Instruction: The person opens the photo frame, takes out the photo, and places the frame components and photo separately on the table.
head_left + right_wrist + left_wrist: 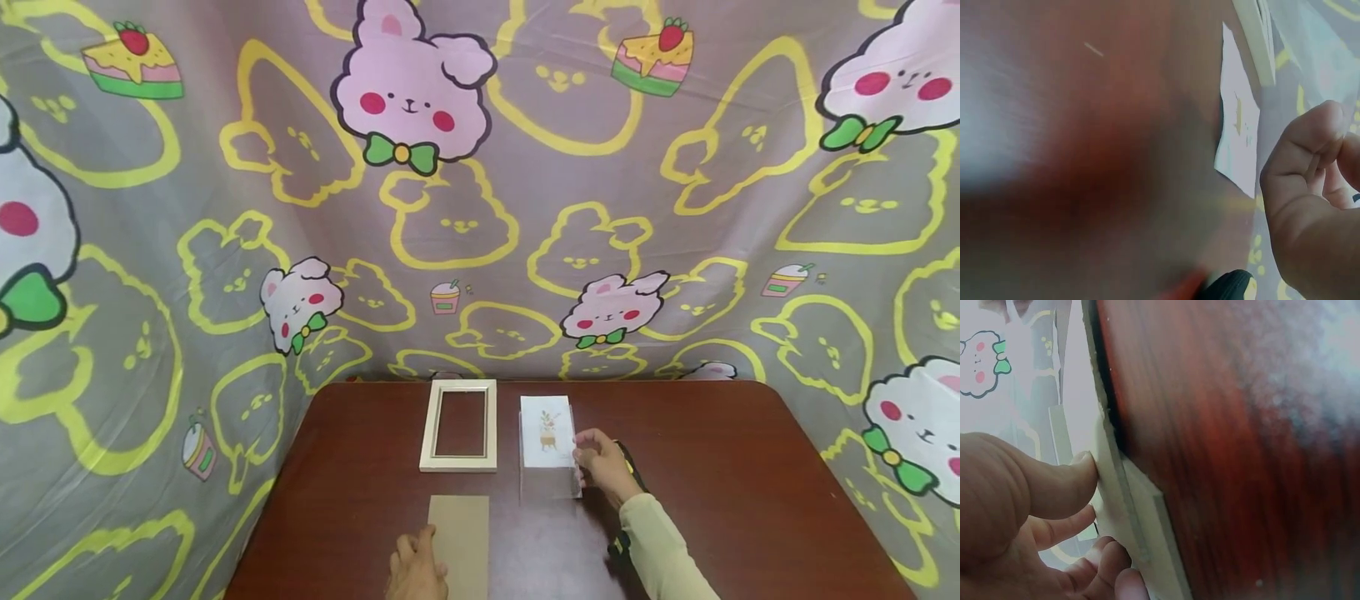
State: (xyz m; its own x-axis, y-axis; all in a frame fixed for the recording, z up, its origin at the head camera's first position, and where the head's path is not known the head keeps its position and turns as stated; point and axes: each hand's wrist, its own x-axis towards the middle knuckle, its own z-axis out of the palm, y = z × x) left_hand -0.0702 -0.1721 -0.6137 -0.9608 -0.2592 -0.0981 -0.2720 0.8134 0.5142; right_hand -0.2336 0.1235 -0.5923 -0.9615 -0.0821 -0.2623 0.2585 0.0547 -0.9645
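At the table's near edge my left hand holds the left side of a plain tan backing board. In the left wrist view, the thumb and curled fingertips meet the board's edge. My right hand pinches the right edge of a clear sheet between thumb and fingers. That sheet overlaps a white card with a potted-plant picture; whether they touch I cannot tell. In the right wrist view the card lies on the table beyond the hand, and the sheet shows faintly at the fingertips.
A cream picture frame with an open middle lies left of the card. The dark red-brown wooden table has rounded far corners. Behind it hangs a grey curtain with cartoon rabbits. A dark strap circles the right wrist.
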